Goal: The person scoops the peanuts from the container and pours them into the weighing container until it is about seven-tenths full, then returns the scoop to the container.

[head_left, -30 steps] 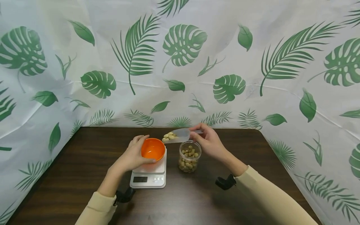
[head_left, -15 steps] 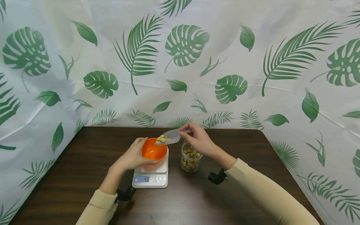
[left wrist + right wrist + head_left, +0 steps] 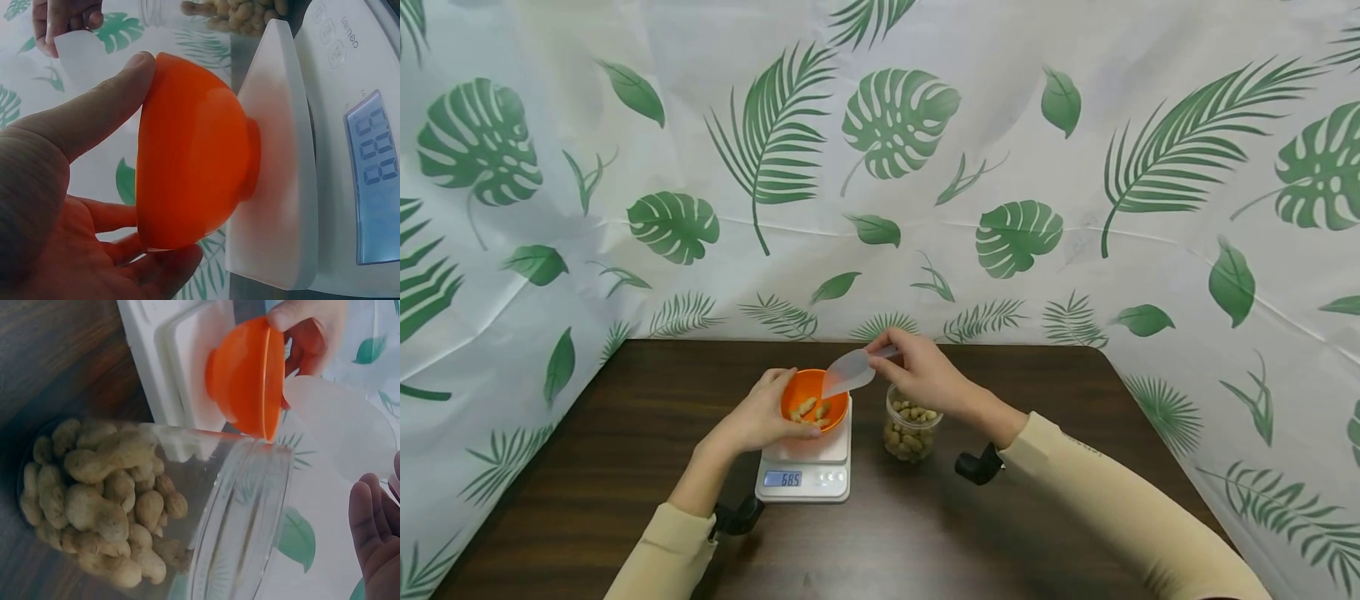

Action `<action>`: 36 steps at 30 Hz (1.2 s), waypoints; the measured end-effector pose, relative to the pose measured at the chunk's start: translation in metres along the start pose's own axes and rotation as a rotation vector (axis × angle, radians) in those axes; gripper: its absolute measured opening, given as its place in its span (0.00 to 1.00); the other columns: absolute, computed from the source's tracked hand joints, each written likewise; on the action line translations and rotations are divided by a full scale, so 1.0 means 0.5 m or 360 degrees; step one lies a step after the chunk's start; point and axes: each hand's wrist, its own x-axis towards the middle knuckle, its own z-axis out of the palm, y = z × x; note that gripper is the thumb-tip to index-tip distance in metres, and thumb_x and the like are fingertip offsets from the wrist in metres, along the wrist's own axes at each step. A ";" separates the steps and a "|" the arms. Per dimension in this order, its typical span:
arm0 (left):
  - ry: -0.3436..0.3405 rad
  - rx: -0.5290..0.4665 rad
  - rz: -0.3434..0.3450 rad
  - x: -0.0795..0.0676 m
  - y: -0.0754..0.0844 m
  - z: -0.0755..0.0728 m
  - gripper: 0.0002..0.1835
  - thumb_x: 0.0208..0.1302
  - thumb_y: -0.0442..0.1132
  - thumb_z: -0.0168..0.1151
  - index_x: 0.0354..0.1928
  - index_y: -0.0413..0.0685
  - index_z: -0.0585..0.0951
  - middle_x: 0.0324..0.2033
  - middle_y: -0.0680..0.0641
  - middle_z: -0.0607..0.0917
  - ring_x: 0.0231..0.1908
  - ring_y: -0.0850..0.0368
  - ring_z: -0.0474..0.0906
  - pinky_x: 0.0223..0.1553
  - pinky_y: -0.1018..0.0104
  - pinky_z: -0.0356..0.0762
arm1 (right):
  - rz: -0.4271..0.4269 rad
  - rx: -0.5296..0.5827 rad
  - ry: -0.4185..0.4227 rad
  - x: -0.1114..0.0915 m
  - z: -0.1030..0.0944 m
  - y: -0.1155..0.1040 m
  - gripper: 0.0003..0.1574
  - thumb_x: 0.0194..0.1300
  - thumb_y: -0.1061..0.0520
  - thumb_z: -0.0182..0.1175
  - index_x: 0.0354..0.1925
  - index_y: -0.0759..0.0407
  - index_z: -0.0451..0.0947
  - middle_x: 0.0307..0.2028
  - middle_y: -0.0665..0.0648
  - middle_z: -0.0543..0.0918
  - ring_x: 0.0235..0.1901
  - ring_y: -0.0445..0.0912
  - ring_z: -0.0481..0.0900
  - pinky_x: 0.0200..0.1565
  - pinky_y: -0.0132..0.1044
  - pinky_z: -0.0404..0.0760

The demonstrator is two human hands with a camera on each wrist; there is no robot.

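My left hand (image 3: 758, 421) grips an orange bowl (image 3: 194, 153) by its rim, thumb on one side and fingers on the other. The bowl is on the platform of a white kitchen scale (image 3: 805, 490), whose display (image 3: 783, 478) is lit and seems to read 68.5. Several unshelled peanuts (image 3: 808, 410) lie in the bowl. My right hand (image 3: 917, 371) pinches the handle of a translucent scoop (image 3: 848, 372), tilted with its tip down over the bowl's right rim. The scoop looks emptied. Beside the scale, a clear jar (image 3: 244, 519) holds many more peanuts (image 3: 106, 500).
The dark wooden table (image 3: 910, 533) reaches back to a white leaf-print backdrop (image 3: 925, 192). The open jar stands right of the scale, below my right hand. Black wrist cameras (image 3: 979, 467) sit under both wrists.
My right hand has moved left with the scoop and tipped it, and its peanuts have dropped into the bowl. The scale display has lit and its number has risen. The left hand keeps its hold.
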 end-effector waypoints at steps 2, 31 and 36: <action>-0.0008 -0.0015 -0.0014 0.000 -0.001 0.000 0.59 0.43 0.56 0.77 0.72 0.35 0.57 0.66 0.36 0.60 0.61 0.40 0.62 0.60 0.42 0.62 | -0.0015 -0.0019 -0.0014 0.000 -0.003 -0.003 0.09 0.69 0.58 0.58 0.47 0.57 0.75 0.43 0.49 0.82 0.37 0.42 0.82 0.36 0.35 0.80; 0.0067 0.0078 0.0034 -0.006 0.023 0.002 0.54 0.50 0.59 0.72 0.74 0.49 0.56 0.69 0.38 0.54 0.65 0.36 0.53 0.59 0.33 0.52 | 0.0066 0.0009 0.0151 -0.118 -0.080 -0.066 0.09 0.66 0.67 0.58 0.45 0.65 0.74 0.47 0.60 0.81 0.41 0.50 0.81 0.35 0.36 0.79; 0.0127 0.0077 0.0098 0.000 0.050 0.005 0.48 0.52 0.58 0.71 0.71 0.48 0.62 0.69 0.39 0.56 0.66 0.38 0.55 0.61 0.36 0.47 | 0.0129 -0.0001 0.0189 -0.134 -0.095 -0.073 0.10 0.66 0.68 0.59 0.46 0.66 0.74 0.47 0.60 0.81 0.41 0.49 0.81 0.36 0.35 0.79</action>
